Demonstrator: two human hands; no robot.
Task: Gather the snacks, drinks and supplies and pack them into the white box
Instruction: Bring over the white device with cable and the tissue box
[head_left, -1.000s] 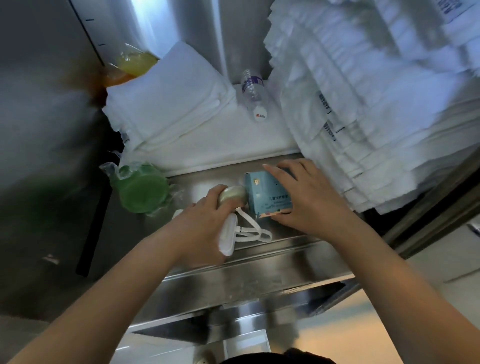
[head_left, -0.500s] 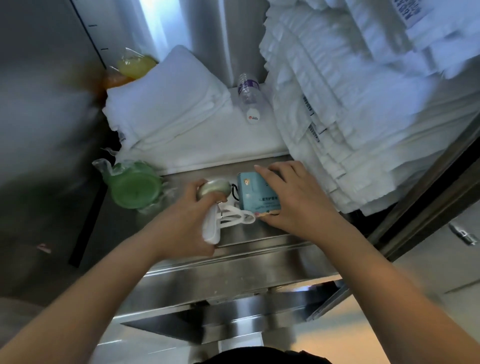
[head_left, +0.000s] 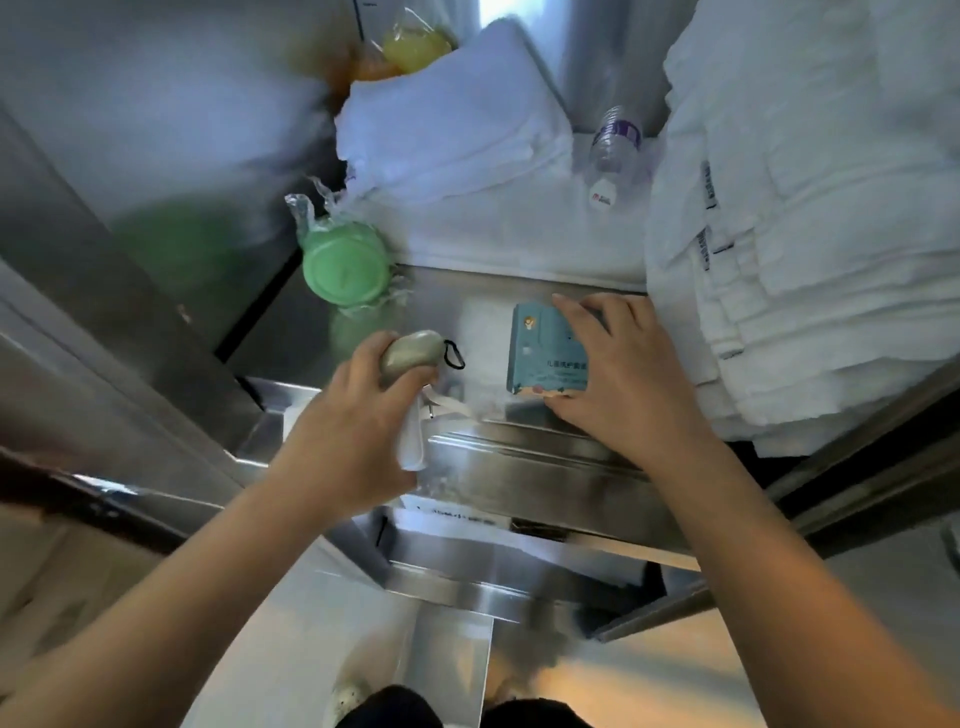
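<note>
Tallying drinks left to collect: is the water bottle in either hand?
No: the water bottle lies on white towels at the back; the left hand grips a grey case, the right hand the teal box.

two hands (head_left: 353, 421) (head_left: 623, 384); one each: blue box (head_left: 540, 348), beige case (head_left: 410, 353), bottle (head_left: 613, 150), green tub (head_left: 345, 262)

Left hand (head_left: 358, 431) holds grey oval case (head_left: 410, 353); right hand (head_left: 618, 379) pinches teal box (head_left: 543, 348) on steel shelf (head_left: 467, 322) beside towels (head_left: 810, 218).

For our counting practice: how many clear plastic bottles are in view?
1. The bottle lies on the white towels at the back, cap towards the camera; more may hide behind them.
</note>
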